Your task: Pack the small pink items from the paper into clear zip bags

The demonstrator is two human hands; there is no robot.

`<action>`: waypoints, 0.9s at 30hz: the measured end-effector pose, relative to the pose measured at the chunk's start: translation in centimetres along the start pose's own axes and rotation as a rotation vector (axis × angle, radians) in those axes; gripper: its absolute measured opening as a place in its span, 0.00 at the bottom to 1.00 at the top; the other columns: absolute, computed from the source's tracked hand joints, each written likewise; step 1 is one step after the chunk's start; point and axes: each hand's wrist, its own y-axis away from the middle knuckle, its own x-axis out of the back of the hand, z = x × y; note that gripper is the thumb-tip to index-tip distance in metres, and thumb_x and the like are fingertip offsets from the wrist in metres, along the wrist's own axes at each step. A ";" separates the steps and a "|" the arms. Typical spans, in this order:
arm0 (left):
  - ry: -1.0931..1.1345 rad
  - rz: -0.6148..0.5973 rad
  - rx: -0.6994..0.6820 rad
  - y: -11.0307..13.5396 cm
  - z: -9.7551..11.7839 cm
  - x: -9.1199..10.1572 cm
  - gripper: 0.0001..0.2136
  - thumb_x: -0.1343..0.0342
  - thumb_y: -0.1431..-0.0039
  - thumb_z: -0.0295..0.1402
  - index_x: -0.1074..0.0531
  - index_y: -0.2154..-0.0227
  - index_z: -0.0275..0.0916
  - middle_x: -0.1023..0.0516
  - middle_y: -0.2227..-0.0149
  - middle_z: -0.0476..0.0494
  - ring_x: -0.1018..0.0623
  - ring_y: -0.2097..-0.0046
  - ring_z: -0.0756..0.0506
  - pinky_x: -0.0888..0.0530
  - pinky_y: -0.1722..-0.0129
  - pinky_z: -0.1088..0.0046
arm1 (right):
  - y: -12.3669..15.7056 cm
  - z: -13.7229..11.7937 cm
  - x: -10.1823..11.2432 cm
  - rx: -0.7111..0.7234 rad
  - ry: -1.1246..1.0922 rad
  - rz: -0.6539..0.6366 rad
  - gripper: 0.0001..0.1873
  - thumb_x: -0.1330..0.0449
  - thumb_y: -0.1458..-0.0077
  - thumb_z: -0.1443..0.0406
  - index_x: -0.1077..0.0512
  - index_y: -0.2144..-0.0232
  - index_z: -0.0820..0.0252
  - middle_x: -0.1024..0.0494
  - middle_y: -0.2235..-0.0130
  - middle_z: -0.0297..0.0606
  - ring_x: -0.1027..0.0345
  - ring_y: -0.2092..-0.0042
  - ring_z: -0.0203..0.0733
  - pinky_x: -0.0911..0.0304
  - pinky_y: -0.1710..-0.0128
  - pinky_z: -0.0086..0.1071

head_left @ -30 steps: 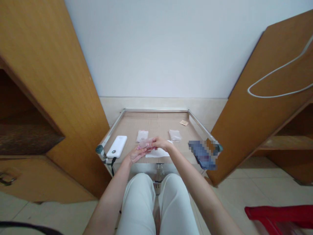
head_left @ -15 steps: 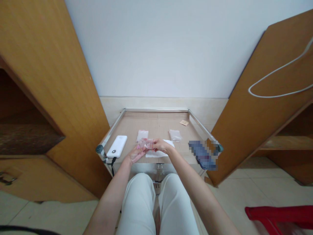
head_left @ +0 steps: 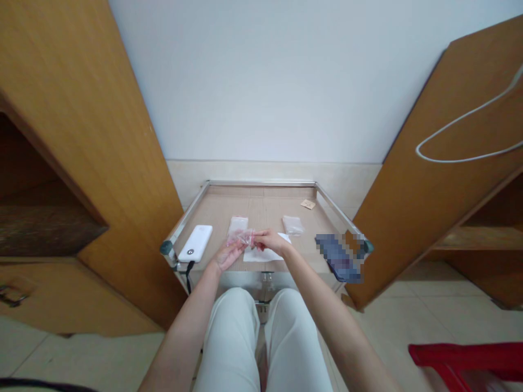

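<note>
We see a small clear plastic bag (head_left: 245, 237) with something pink inside, a little crumpled, held just above a white paper sheet (head_left: 265, 255). Our right hand (head_left: 267, 240) pinches it; our left hand (head_left: 229, 256) is close at its other end, but we cannot tell if it grips. Under them is a metal-edged tray (head_left: 261, 184).

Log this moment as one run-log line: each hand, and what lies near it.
left hand: touching clear plastic bag | right hand: pinching same bag | nearby: white paper sheet; white power bank
</note>
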 end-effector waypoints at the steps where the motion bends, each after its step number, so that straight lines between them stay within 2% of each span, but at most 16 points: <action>1: 0.002 0.014 0.003 0.0 0.0 0.0 0.09 0.42 0.61 0.23 0.31 0.72 0.34 0.26 0.71 0.46 0.27 0.64 0.50 0.35 0.55 0.71 | 0.1 0.1 0.2 0.002 -0.009 0.014 0.08 0.44 0.58 0.64 0.28 0.78 0.64 0.29 0.82 0.33 0.45 0.83 0.27 0.50 0.83 0.23; 6: 0.031 0.082 0.005 -0.1 -0.1 0.2 0.07 0.43 0.60 0.20 0.31 0.74 0.34 0.26 0.73 0.46 0.27 0.66 0.51 0.35 0.55 0.71 | 0.0 0.9 1.2 0.022 -0.102 0.159 0.10 0.45 0.59 0.63 0.28 0.76 0.64 0.29 0.82 0.33 0.46 0.84 0.27 0.52 0.84 0.24; 9: 0.043 0.105 0.008 -0.1 -0.1 0.4 0.07 0.43 0.60 0.19 0.31 0.75 0.33 0.26 0.74 0.47 0.27 0.68 0.52 0.34 0.56 0.72 | -0.5 1.7 1.1 0.074 -0.257 0.412 0.09 0.45 0.60 0.63 0.29 0.78 0.63 0.28 0.79 0.34 0.41 0.81 0.29 0.49 0.82 0.24; 11: 0.049 0.116 0.013 -0.2 -0.1 0.5 0.07 0.43 0.60 0.19 0.31 0.75 0.33 0.27 0.75 0.47 0.27 0.69 0.52 0.34 0.56 0.72 | -1.2 2.4 0.8 0.126 -0.380 0.605 0.09 0.46 0.61 0.63 0.29 0.77 0.62 0.26 0.74 0.36 0.36 0.75 0.32 0.43 0.77 0.25; 14: 0.057 0.128 0.012 -0.2 -0.2 0.6 0.07 0.44 0.60 0.18 0.31 0.76 0.33 0.27 0.76 0.48 0.28 0.69 0.52 0.34 0.56 0.72 | -2.3 3.6 0.4 0.149 -0.521 0.766 0.12 0.49 0.58 0.62 0.30 0.72 0.60 0.26 0.65 0.38 0.33 0.63 0.37 0.39 0.67 0.28; 20: 0.028 0.141 0.010 -0.3 -0.3 0.7 0.07 0.44 0.59 0.18 0.31 0.75 0.34 0.27 0.74 0.47 0.27 0.67 0.51 0.36 0.53 0.69 | -3.8 5.2 -0.7 0.090 -0.534 0.831 0.20 0.59 0.51 0.60 0.36 0.59 0.60 0.34 0.51 0.40 0.40 0.51 0.36 0.41 0.59 0.28; 27: 0.021 0.126 0.011 -0.3 -0.3 0.7 0.06 0.43 0.61 0.19 0.30 0.76 0.33 0.27 0.75 0.48 0.27 0.67 0.51 0.36 0.53 0.70 | -4.4 6.3 -1.3 0.106 -0.429 0.837 0.23 0.59 0.51 0.56 0.37 0.58 0.60 0.33 0.52 0.41 0.40 0.50 0.38 0.41 0.60 0.29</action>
